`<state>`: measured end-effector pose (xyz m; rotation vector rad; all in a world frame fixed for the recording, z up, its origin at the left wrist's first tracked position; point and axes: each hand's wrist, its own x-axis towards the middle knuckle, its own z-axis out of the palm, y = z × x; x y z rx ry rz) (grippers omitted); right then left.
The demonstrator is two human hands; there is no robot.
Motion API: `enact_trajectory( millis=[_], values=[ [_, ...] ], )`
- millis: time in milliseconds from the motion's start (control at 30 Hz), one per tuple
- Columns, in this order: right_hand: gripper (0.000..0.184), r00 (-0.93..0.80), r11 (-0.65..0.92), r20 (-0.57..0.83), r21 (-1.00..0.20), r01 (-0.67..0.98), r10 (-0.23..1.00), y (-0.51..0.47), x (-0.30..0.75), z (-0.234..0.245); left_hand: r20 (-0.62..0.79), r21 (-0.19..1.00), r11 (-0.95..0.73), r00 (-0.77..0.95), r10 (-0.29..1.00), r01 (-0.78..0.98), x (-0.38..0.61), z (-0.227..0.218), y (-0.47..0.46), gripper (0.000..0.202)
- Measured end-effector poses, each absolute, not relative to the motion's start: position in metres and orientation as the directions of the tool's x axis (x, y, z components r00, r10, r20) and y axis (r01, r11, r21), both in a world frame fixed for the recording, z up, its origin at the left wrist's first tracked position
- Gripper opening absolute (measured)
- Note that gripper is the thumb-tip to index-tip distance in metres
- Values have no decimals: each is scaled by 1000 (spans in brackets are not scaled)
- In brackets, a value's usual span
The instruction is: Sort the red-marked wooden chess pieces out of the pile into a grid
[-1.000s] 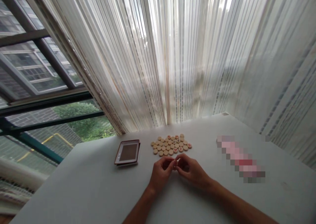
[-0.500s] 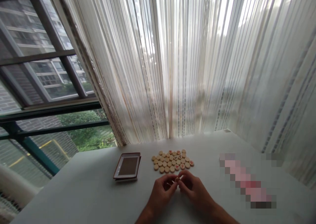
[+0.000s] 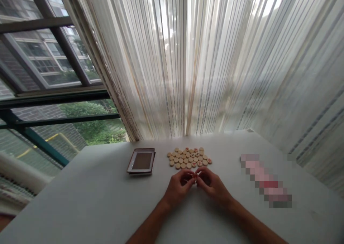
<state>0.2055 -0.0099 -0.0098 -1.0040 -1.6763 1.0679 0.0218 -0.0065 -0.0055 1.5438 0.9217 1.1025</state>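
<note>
Both hands meet over the white table (image 3: 94, 201), just in front of a flat cluster of several round wooden game pieces (image 3: 189, 158), some marked in red. My left hand (image 3: 179, 186) and my right hand (image 3: 211, 183) have curled fingers that pinch together around a small piece (image 3: 194, 176) between the fingertips. The piece is mostly hidden by the fingers.
A flat rectangular box with a brown rim (image 3: 142, 161) lies left of the pieces. A blurred pink strip (image 3: 264, 181) lies on the right of the table. Striped sheer curtains (image 3: 204, 65) hang behind the table; a window (image 3: 43, 79) shows at the left.
The hands have stayed pinched together at the same spot in front of the pieces. Only the camera view has shifted up and down.
</note>
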Motion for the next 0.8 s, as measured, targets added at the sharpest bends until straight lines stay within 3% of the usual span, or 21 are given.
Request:
enact_trajectory(
  millis=[467,800],
  values=[
    [29,-220,294,234,-909,296,947,-11,205,-9,210,959,-262,352,912,109,23,-2,-11,28],
    [23,-269,311,245,-921,236,931,-14,208,-3,177,972,-219,344,922,88,23,-5,-9,32]
  ],
)
